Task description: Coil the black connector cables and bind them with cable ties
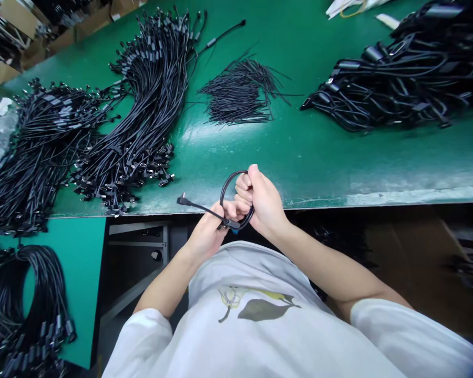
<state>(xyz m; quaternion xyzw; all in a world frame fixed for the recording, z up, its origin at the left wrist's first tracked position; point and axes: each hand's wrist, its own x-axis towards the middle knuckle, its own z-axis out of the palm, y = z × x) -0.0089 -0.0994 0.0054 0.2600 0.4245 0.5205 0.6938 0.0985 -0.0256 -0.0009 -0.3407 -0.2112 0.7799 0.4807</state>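
A black cable (225, 185) is bent into a loop between my two hands, just off the table's near edge. My left hand (211, 231) is closed on the cable near a thick black plug; one end with an angled connector (184, 200) sticks out to the left. My right hand (262, 199) is curled round the other side of the loop, thumb up, and its fingers touch those of my left hand. A bit of blue shows under the plug, too small to name. Beyond my hands, a pile of short black ties (240, 94) lies on the green table (299, 157).
Two big bundles of black cables (153, 89) (35, 136) lie at the left. Coiled cables (398, 79) are heaped at the right. Another cable coil (43, 283) sits on a lower green surface at the left. Cardboard boxes (94, 23) stand behind the table.
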